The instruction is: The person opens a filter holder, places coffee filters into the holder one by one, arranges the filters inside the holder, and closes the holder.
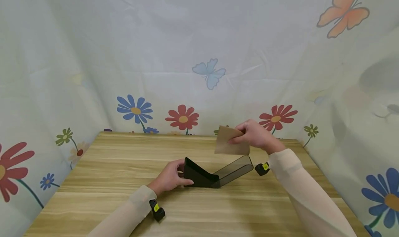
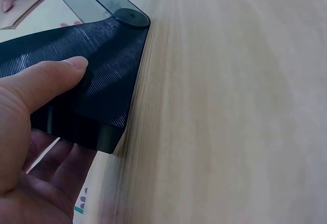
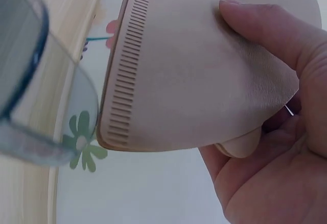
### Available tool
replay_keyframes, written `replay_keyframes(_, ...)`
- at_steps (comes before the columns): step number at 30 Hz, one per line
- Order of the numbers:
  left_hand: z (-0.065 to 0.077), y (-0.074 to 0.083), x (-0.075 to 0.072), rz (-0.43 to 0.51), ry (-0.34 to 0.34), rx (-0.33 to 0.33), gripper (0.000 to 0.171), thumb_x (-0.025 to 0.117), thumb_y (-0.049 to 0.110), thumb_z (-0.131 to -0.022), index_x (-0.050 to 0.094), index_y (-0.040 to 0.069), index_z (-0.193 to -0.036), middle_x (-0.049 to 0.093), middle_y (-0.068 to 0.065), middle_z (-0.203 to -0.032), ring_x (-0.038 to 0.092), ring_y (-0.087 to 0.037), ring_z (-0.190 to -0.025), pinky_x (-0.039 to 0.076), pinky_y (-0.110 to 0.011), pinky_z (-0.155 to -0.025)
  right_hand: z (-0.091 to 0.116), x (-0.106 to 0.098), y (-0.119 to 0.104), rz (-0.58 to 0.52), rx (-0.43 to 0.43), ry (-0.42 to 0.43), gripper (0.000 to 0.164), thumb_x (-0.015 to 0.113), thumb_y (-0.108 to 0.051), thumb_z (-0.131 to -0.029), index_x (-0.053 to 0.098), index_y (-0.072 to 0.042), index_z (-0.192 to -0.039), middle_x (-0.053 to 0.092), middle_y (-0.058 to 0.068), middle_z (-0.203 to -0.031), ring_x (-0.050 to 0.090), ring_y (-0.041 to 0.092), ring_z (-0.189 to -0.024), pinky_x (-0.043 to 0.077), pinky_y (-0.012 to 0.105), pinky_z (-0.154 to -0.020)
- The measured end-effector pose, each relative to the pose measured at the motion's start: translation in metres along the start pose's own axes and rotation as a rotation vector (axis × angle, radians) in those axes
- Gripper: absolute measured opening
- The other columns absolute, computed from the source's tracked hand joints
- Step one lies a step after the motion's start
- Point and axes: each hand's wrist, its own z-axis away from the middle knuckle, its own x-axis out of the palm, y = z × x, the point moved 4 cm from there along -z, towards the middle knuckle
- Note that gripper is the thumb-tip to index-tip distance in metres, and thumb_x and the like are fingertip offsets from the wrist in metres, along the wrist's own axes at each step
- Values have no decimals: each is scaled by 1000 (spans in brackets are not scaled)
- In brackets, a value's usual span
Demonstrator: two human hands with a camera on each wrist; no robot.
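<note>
My left hand grips the left end of a black ribbed coffee filter holder that stands on the table. In the left wrist view, the thumb lies along its ribbed side, other fingers behind. The clear smoky lid is hinged at the holder's low right end and swung out to the right. Above the lid, my right hand pinches a stack of brown paper coffee filters. Their crimped edge faces the lid in the right wrist view. The holder's inside is mostly hidden.
The wood-grain table runs back to a white curtain printed with flowers and butterflies, which also hangs at both sides. Each wrist carries a small black camera, one by the left sleeve, one by the right sleeve.
</note>
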Motion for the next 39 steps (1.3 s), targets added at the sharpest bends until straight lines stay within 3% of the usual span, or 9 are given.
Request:
replay_keyframes(11, 1, -1, -3, -21, 14, 3, 43, 90, 26, -80, 66, 24, -116, 71, 0, -104, 68, -18, -94, 58, -33, -66, -4, 9, -11, -21, -28, 1, 15, 87, -27, -84, 80, -14, -83, 78, 3, -88, 68, 19, -80, 54, 34, -76)
replay_keyframes(23, 2, -3, -3, -1, 11, -1, 43, 89, 27, -80, 66, 23, -117, 71, -1, -104, 68, -19, -93, 58, -35, -64, -11, 8, 3, -58, 14, 20, 19, 86, -28, -84, 80, -11, -89, 78, 6, -93, 69, 19, -82, 55, 34, -77)
replay_keyframes(28, 1, -2, -3, -16, 18, -1, 43, 89, 25, -80, 67, 22, -117, 72, -2, -105, 68, -16, -94, 58, -33, -65, -16, -4, 29, -45, 74, 77, 30, 85, -35, -84, 80, -10, -100, 78, 8, -98, 69, 21, -86, 54, 33, -77)
replay_keyframes(32, 0, -1, -3, -18, 15, 2, 43, 89, 25, -80, 67, 23, -117, 72, -1, -105, 69, -15, -94, 57, -31, -66, -19, -8, 66, -51, 150, 100, 40, 83, -39, -87, 78, -6, -110, 76, 13, -106, 68, 24, -91, 55, 36, -80)
replay_keyframes(39, 0, 1, -1, 0, 2, 23, 42, 90, 25, -80, 68, 22, -116, 73, -2, -104, 69, -16, -93, 57, -32, -64, -22, 22, 138, -99, 268, 8, 46, 83, -41, -86, 76, -4, -112, 74, 11, -101, 65, 20, -86, 55, 34, -76)
